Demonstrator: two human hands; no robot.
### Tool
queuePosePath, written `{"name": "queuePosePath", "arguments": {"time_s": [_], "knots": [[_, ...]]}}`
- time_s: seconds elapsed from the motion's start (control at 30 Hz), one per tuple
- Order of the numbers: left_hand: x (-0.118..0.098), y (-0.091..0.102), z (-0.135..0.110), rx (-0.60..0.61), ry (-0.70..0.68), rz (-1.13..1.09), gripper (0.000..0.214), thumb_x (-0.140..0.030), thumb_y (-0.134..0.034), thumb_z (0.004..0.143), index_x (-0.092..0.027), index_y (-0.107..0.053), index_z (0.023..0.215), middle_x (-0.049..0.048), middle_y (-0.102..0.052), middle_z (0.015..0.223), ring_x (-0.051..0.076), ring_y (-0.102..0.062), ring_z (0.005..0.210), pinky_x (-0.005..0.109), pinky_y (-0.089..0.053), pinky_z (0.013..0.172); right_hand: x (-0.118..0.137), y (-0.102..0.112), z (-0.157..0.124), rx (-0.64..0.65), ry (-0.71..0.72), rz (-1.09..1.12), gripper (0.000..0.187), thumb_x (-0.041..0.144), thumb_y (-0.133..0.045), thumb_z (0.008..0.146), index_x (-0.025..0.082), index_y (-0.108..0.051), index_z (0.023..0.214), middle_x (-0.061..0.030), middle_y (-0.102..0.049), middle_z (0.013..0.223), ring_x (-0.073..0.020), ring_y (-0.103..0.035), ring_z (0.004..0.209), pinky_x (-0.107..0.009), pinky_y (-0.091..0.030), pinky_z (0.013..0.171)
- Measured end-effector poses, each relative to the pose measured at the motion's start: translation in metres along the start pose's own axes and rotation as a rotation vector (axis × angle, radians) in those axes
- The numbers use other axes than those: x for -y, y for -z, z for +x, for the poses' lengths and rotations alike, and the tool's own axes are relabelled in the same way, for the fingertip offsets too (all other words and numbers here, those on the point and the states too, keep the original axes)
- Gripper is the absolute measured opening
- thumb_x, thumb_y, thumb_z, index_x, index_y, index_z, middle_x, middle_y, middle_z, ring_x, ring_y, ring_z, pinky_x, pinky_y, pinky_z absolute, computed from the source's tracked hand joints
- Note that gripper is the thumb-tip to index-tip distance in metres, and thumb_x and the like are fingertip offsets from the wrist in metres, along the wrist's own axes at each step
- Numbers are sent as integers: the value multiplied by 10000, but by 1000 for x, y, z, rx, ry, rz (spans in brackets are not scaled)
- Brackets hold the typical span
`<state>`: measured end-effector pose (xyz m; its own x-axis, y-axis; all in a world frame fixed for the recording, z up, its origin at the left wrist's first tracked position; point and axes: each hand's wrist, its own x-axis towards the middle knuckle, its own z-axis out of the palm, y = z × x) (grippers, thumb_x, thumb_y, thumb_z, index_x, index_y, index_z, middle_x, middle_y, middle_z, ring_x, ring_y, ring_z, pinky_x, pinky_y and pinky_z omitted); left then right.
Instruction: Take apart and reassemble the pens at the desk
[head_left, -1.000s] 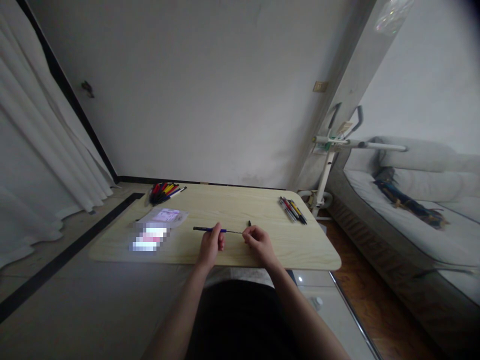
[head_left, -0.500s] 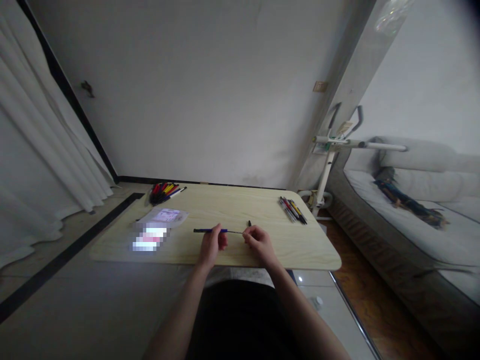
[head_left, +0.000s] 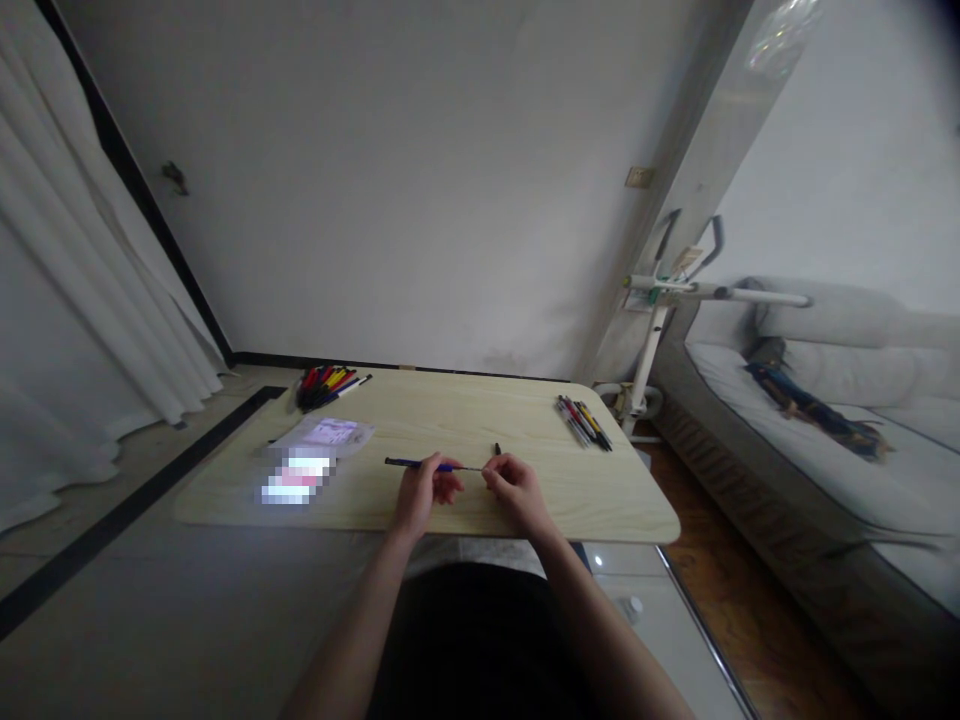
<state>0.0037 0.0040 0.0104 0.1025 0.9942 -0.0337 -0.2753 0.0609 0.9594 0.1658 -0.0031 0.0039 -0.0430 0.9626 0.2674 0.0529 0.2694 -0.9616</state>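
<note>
My left hand (head_left: 418, 497) grips a dark blue pen barrel (head_left: 401, 462) between thumb and fingers, just above the table. The barrel lies nearly level, its dark end to the left. From its right end a thin pen refill (head_left: 470, 469) sticks out. The fingertips of my right hand (head_left: 519, 490) are pinched at the refill's far end; the exact tip is hidden in them. A small black piece (head_left: 497, 449), perhaps a pen cap or tip, lies on the table just beyond my right fingers and is partly covered by them.
Red, yellow and dark pens (head_left: 327, 388) are heaped at the table's (head_left: 450, 410) back left. A clear plastic bag (head_left: 349, 437) and a bright, pixelated item (head_left: 298, 480) lie nearer me. Several pens (head_left: 583, 422) sit in a row at right. Beyond stand exercise equipment (head_left: 649, 355) and a sofa (head_left: 720, 420).
The lower fingers of my left hand have loosened and spread a little. The barrel has tilted slightly, its right end lower, and less of the refill shows. My right hand has hardly moved.
</note>
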Motion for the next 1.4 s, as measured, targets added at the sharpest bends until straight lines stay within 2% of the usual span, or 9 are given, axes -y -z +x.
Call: {"name": "queuePosePath", "arguments": {"time_s": [0.2, 0.47, 1.4], "knots": [[-2, 0, -1, 13, 17, -36, 401, -428, -434, 732, -78, -620, 792, 72, -634, 562, 117, -514, 427, 221, -359, 430, 0, 0, 0, -7, 6, -45, 162, 325, -562, 714, 164, -561, 692, 17, -510, 579, -102, -437, 523, -218, -345, 501], [-3, -1, -1, 10, 15, -76, 376, -422, -456, 720, -88, -624, 765, 64, -640, 563, 113, -514, 422, 217, -344, 428, -6, 0, 2, -6, -1, -49, 143, 300, -573, 704, 158, -556, 701, 23, -489, 580, -91, -418, 522, -205, -326, 489], [1, 1, 2, -16, 24, -156, 316, -368, -472, 726, -87, -614, 756, 80, -659, 597, 119, -541, 435, 218, -351, 430, -2, 0, 0, 18, 1, -28, 137, 300, -566, 711, 164, -547, 704, 13, -511, 621, -108, -457, 573, -217, -354, 536]]}}
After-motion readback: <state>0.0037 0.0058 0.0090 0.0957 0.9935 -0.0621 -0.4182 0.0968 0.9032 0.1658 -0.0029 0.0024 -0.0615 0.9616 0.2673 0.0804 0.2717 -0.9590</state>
